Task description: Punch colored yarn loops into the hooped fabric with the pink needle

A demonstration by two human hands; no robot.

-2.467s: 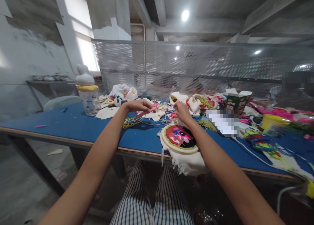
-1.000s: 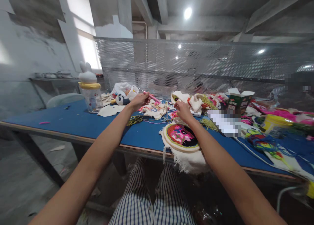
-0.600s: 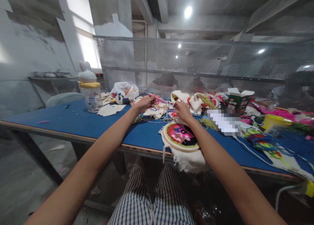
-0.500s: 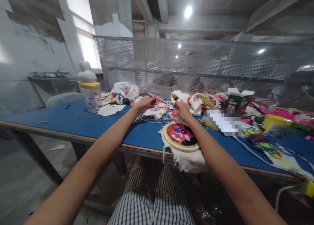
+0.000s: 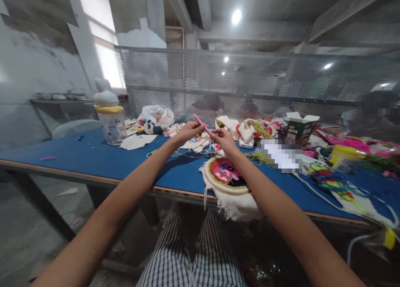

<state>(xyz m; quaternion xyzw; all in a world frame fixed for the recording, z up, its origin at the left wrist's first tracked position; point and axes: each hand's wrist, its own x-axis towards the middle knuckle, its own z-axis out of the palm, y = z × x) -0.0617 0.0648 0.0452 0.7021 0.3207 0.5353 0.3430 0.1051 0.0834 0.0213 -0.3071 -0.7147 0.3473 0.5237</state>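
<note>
A slim pink tool [image 5: 200,121] is raised over the table between my two hands, tilted with its upper end to the left. My left hand [image 5: 190,132] has its fingers closed around the tool's middle. The fingertips of my right hand [image 5: 223,137] pinch at its lower right end; any thread there is too small to make out. Nearer the table's front edge lies a round embroidery hoop [image 5: 229,190] with a pink, black, red and green yarn design, its frayed white cloth hanging over the edge. My right forearm covers part of the hoop.
On the left of the blue table [image 5: 93,162] stands a clear bottle [image 5: 111,126] with a yellow rim. White cloth pieces [image 5: 137,141] and yarn lie behind my hands. Rightward are an open green box [image 5: 300,128], a yellow-lidded tub [image 5: 345,157] and a white cable.
The pink tool has turned, its pink end now pointing up and left. My right hand has come to the tool's lower end, and the view has shifted slightly.
</note>
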